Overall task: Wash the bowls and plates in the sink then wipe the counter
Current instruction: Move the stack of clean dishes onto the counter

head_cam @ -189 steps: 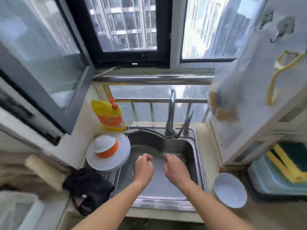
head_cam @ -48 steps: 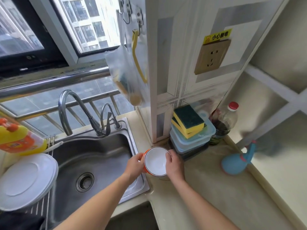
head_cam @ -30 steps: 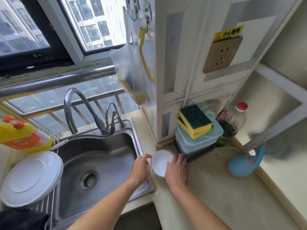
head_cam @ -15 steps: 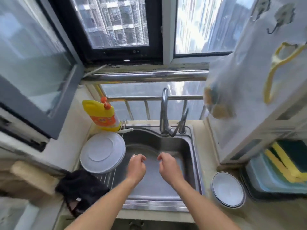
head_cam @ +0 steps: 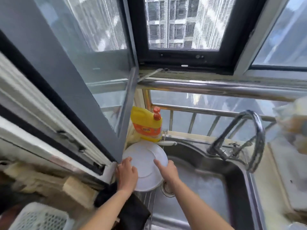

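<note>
A white plate [head_cam: 144,161] lies upside down on the wire rack [head_cam: 149,199] at the left edge of the steel sink [head_cam: 207,185]. My left hand [head_cam: 127,173] holds the plate's left rim, with its fingers on top of the plate. At the right rim, my right hand [head_cam: 167,170] grips the plate with its index finger stretched across the base. The basin holds no dishes that I can see. The bowls are out of view.
A yellow detergent bottle [head_cam: 146,125] stands just behind the plate. An open window frame [head_cam: 124,113] juts out close to the plate's left side. The faucet [head_cam: 255,130] arches over the sink at the right. A black cloth [head_cam: 132,211] and white basket [head_cam: 38,218] lie lower left.
Both hands hung with nothing in them over the basin half a second ago. They have moved left and taken hold of the plate, and my view has swung left.
</note>
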